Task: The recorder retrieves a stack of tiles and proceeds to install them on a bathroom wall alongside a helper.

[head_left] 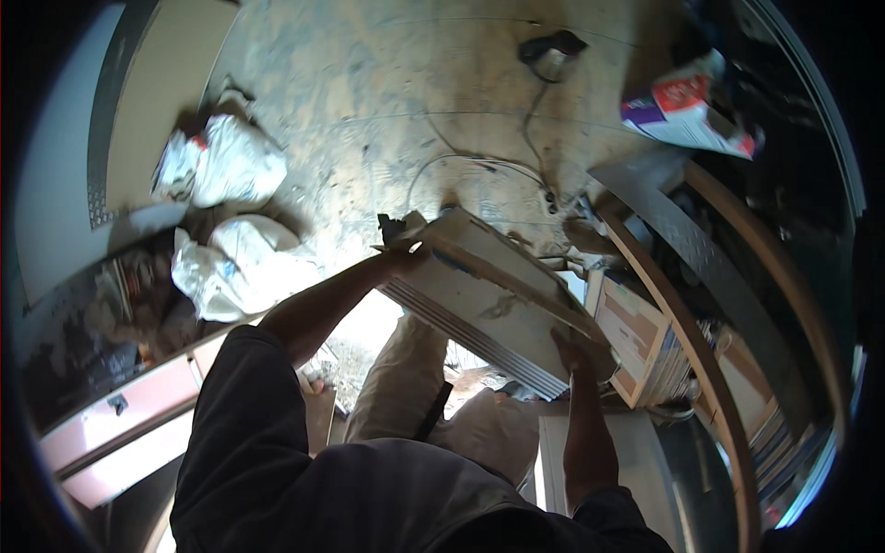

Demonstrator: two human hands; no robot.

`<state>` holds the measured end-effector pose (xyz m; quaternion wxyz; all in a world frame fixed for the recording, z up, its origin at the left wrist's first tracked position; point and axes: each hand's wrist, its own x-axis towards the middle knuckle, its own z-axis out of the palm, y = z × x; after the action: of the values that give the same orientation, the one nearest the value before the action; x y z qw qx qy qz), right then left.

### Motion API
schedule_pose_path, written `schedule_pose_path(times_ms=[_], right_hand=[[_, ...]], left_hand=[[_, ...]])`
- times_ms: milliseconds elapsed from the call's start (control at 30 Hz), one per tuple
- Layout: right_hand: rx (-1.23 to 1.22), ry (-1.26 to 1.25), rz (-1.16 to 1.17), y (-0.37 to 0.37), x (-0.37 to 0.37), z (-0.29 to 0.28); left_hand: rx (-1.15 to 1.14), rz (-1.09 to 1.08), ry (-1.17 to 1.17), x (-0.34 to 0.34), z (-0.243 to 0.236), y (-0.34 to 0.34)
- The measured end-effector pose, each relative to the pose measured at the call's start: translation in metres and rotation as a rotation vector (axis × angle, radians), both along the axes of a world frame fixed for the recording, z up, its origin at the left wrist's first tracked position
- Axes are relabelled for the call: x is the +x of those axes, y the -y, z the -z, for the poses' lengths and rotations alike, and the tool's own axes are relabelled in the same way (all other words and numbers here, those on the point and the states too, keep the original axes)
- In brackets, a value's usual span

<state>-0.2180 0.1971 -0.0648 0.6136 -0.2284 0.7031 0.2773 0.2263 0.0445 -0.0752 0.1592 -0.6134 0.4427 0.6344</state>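
Observation:
Between my two hands is a large pale, flat-sided piece (pixel 493 311), held tilted in front of my legs. Its near edge is ridged with several parallel grooves, and a brown strip runs along its upper face. My left hand (pixel 407 260) is closed round its far left end, beside a small dark part (pixel 391 226) that sticks out there. At its right end, my right hand (pixel 573 352) grips the side, fingers partly hidden. What kind of thing it is, I cannot make out.
White plastic bags (pixel 241 161) lie at the left. A cable (pixel 479 158) runs over the worn wooden floor (pixel 341 83) to a dark object (pixel 551 48). Curved-looking wooden boards (pixel 678 350) and a metal strip (pixel 710 240) lean at the right, near wooden frames (pixel 631 334) and a torn colourful bag (pixel 691 111).

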Motion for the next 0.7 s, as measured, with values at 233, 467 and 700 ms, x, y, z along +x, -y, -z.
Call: schedule_pose_path(times_ms=[233,467,700], right_hand=[[-0.403,0.147,-0.196,0.225,0.116,0.047],[-0.336,0.16,-0.443,0.409,0.227,0.12],[-0.357,0.305,-0.49,0.51,0.308,0.173]], left_hand=[[0.453,-0.733,-0.044,0.147,0.056,0.037],[0.339,-1.093,-0.034,0.218,0.096,0.079],[0.385,-1.413,-0.038,0.244,0.129,0.11]])
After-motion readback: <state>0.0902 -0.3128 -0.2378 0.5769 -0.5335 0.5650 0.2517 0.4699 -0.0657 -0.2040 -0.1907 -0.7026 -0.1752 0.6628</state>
